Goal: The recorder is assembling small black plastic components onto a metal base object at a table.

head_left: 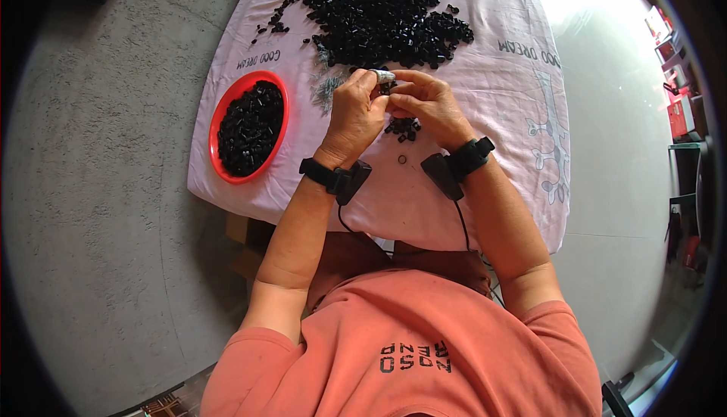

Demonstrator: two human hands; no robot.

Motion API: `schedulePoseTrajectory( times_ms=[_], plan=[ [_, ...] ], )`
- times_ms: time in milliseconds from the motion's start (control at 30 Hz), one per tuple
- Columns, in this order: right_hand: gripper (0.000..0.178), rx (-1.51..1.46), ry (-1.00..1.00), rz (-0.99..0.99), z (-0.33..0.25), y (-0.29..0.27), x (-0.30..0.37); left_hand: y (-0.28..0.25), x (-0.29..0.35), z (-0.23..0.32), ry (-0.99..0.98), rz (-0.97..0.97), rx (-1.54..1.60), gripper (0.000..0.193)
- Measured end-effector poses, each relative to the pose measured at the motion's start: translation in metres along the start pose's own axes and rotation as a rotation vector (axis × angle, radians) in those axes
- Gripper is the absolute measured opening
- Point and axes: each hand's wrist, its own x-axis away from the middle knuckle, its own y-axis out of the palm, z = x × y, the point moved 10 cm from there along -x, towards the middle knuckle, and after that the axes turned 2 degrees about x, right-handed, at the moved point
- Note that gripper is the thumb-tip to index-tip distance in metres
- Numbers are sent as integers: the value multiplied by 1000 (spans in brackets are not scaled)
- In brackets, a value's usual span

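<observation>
Legible print occurs in three places, the clock centred on the fingertips: I see grey lettering on the pink cloth (507,114) at 10 and 2 o'clock, and dark lettering on the coral shirt (341,326) at 6. I count two hands: left hand (356,107), one fingertip wrapped white, and right hand (433,105). Their fingers are drawn into a near-closed pinch, apparently on one small black piece (386,86), mostly hidden. Black pieces also form one large heap (386,20) at 12, one small cluster (404,129) at 5, and fill one red basin (213,144) at 9.
</observation>
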Motion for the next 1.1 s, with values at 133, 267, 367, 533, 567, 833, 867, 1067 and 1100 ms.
schedulePoseTrajectory(
  times_ms=[133, 267, 367, 533, 567, 833, 867, 1067, 1100],
  plan=[
    [35, -35, -14, 2, 4, -2, -1, -2, 0, 4, -2, -13, 2, 21],
    [33, -33, -29, 14, 1, -2, -1, -4, 0, 11, 70, 27, 7, 19],
    [31, -65, -28, 15, 0, -1, -1, -6, -1, 11, 66, 36, 16, 17],
    [30, -79, -4, 99, -4, -11, -1, -19, 1, -4, 3, 134, -77, 17],
    [30, -65, -19, 136, -5, -17, 0, -28, 2, -10, -2, 162, -125, 17],
    [26, -28, -47, 343, -9, -51, 1, -149, 58, -119, -316, 455, -514, 20],
    [26, -20, -45, 349, -8, -52, 1, -155, 61, -120, -311, 483, -592, 20],
    [22, -36, -59, 358, -11, -50, 1, -128, 44, -91, -173, 441, -442, 13],
    [22, -40, -60, 363, -11, -50, 1, -109, 38, -82, -105, 394, -364, 12]
  ],
)
